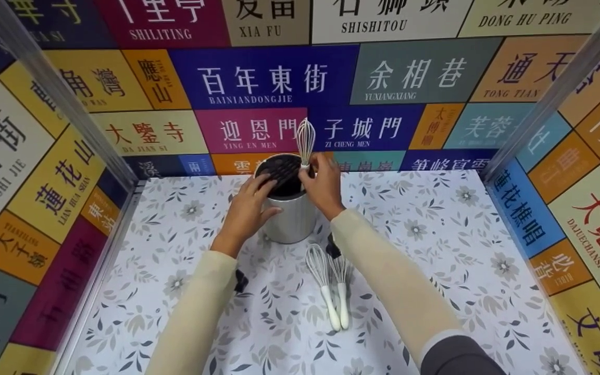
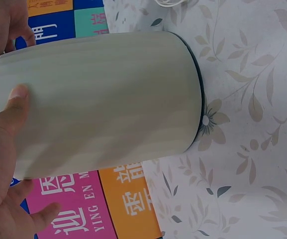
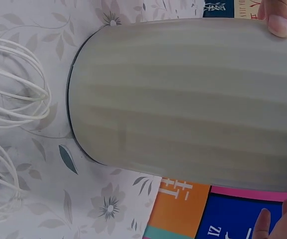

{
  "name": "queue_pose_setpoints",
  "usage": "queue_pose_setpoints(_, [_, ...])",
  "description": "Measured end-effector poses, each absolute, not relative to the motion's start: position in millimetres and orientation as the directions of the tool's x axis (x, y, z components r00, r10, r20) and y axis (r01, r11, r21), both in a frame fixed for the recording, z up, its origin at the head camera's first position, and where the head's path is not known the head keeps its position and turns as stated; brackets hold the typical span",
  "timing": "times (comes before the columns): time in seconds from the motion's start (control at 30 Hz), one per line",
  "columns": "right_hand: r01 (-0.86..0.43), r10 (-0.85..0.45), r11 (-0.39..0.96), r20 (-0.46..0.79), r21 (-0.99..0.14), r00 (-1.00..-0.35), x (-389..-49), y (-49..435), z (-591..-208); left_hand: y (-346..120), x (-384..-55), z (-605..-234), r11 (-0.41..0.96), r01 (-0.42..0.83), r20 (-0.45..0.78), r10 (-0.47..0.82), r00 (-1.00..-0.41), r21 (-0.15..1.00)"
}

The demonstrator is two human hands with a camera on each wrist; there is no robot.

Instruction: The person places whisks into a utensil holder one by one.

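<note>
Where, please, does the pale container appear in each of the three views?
Head: the pale container is near the centre.
Left wrist: it fills the left and middle, turned sideways.
Right wrist: it runs sideways from left of centre to the right edge.
Shared landmark: the flowered table covering, visible in all three.

Head view: one, set high, facing forward and steeply down across the tabletop (image 1: 274,312); farthest of three. Left wrist view: one, close on the wall of the container (image 1: 290,221), base toward picture right. Right wrist view: one, likewise close, base toward picture left. Shared: container, all views; lying whisks (image 1: 326,291), head and right wrist.
</note>
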State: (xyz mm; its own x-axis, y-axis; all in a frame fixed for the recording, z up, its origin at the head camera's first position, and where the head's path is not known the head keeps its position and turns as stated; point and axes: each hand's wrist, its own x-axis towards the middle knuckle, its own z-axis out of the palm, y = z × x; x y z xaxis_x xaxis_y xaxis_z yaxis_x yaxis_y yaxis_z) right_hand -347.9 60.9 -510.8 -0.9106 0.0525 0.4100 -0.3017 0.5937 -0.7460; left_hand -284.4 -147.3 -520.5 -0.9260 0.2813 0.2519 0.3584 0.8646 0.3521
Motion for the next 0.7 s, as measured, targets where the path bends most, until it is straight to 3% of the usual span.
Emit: queue_pose_setpoints(0.7, [-0.186, 0.048, 0.602, 0.268, -0.776, -0.962, -344.9, 63.2, -512.9, -148.0, -285.8, -521.2, 0.856, 0.371, 0.268, 0.285, -0.92, 0.36])
